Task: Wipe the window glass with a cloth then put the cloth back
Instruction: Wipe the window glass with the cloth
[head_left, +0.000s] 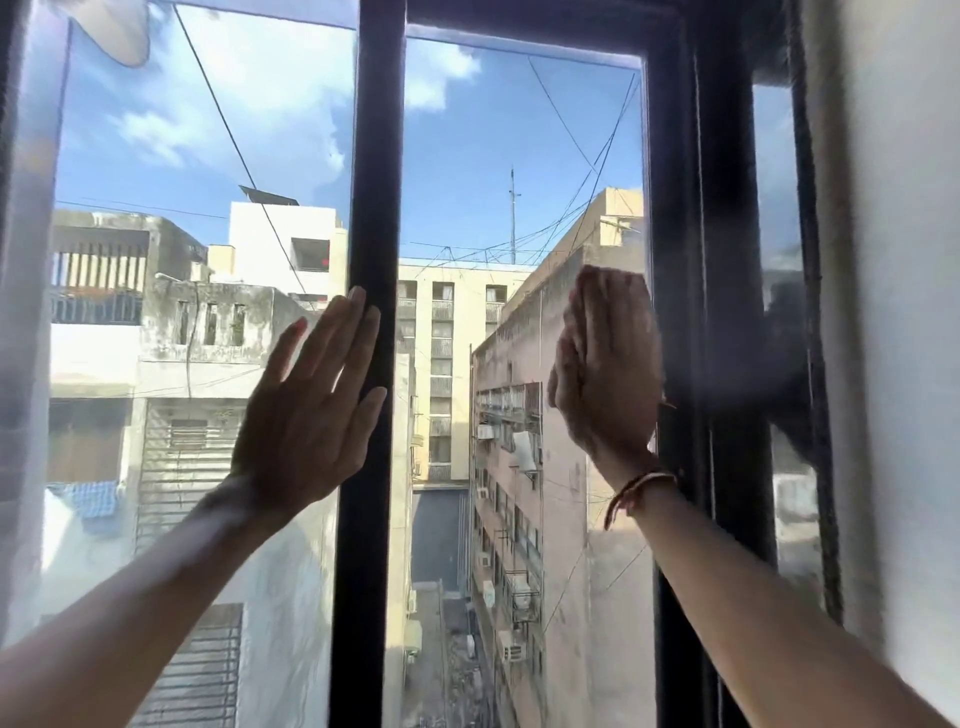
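The window has two glass panes, a left pane (208, 156) and a right pane (519, 156), split by a black centre bar (374, 208). My left hand (311, 415) lies flat on the left pane with fingers spread, its fingertips over the edge of the centre bar. My right hand (605, 364) is flat against the right pane with fingers together, close to the black right frame (675, 260), and looks blurred. A thread band is around my right wrist. No cloth shows in either hand or anywhere in view.
A white wall (904, 312) stands to the right of the frame, with a narrow glass strip (779, 208) beside it. A sheer white curtain (26, 364) hangs at the left edge. Buildings, cables and sky lie beyond the glass.
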